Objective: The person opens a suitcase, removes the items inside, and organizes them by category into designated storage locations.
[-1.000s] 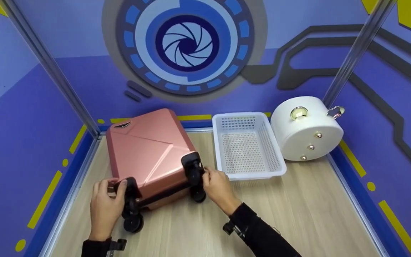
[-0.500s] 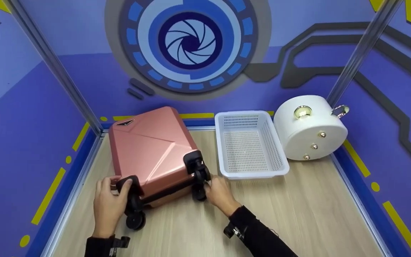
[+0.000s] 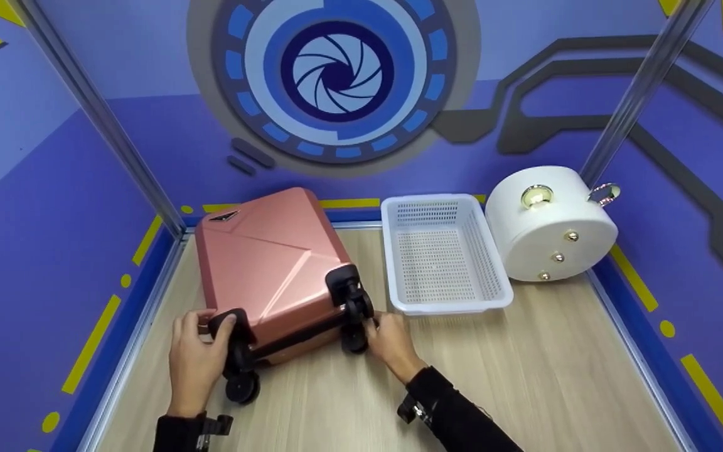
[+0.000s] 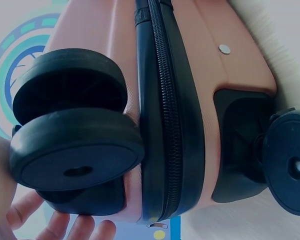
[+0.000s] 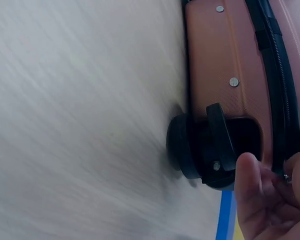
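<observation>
A rose-pink hard-shell suitcase [image 3: 273, 251] lies flat on the table, its black wheels facing me. My left hand [image 3: 197, 358] grips its near left corner, thumb on the black wheel mount [image 3: 231, 320] and fingers round the side. In the left wrist view a black zipper [image 4: 167, 100] runs between the two shells, beside a double wheel [image 4: 77, 145]. At the near right corner is my right hand [image 3: 393, 342], beside the right wheels [image 3: 355, 307]. In the right wrist view its curled fingers pinch a small shiny zipper pull [image 5: 286, 176], mostly hidden by the hand.
A white perforated plastic basket [image 3: 391, 263] stands right of the suitcase. Against it, at the back right, is a round white case [image 3: 524, 245] with gold studs and a handle. Blue-purple panels [image 3: 148, 138] with metal posts enclose the wooden table [image 3: 524, 370].
My right hand has slid a little towards me along the suitcase's right corner, from beside the upper wheel to lower down. The left hand keeps its hold and the suitcase stays in place.
</observation>
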The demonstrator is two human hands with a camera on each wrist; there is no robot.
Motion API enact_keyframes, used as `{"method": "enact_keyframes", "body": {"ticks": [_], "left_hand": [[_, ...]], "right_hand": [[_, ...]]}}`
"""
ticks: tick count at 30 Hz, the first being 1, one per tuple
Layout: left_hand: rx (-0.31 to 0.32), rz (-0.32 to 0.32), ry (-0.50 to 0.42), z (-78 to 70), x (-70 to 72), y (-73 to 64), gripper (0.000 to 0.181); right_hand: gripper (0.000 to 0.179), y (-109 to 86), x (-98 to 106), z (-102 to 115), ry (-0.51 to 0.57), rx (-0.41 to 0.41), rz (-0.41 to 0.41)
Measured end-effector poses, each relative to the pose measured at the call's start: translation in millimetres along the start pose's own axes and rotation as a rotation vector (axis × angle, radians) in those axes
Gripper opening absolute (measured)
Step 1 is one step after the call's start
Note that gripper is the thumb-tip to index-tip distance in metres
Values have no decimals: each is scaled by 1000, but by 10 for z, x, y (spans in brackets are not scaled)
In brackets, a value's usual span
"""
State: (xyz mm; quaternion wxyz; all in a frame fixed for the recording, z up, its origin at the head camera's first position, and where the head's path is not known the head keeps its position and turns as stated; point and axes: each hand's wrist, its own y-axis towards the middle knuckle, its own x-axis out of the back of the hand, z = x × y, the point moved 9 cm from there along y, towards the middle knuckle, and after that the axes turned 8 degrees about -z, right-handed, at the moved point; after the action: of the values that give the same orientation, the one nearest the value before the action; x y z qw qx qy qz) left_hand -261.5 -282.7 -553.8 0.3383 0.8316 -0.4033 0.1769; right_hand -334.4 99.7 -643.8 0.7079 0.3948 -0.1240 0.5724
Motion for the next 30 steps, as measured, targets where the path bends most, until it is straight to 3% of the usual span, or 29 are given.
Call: {"method": "enact_keyframes", "body": {"ticks": [4, 11, 18, 25, 30], "left_hand": [[15, 8, 0, 8, -12, -13, 44], [-2, 1, -21, -19, -7, -23, 44], [-9, 2, -10, -27, -1, -14, 45], [5, 19, -5, -24, -16, -16, 46], [7, 23, -8, -10, -29, -28, 47]], "right_hand": [[21, -26, -4, 52, -18, 68, -5], [34, -117, 2, 127, -1, 113, -6], [28, -240, -45, 344, -74, 245, -23], [37, -413, -248, 654, -83, 349, 78], [34, -530, -422, 895, -118, 396, 135]]}}
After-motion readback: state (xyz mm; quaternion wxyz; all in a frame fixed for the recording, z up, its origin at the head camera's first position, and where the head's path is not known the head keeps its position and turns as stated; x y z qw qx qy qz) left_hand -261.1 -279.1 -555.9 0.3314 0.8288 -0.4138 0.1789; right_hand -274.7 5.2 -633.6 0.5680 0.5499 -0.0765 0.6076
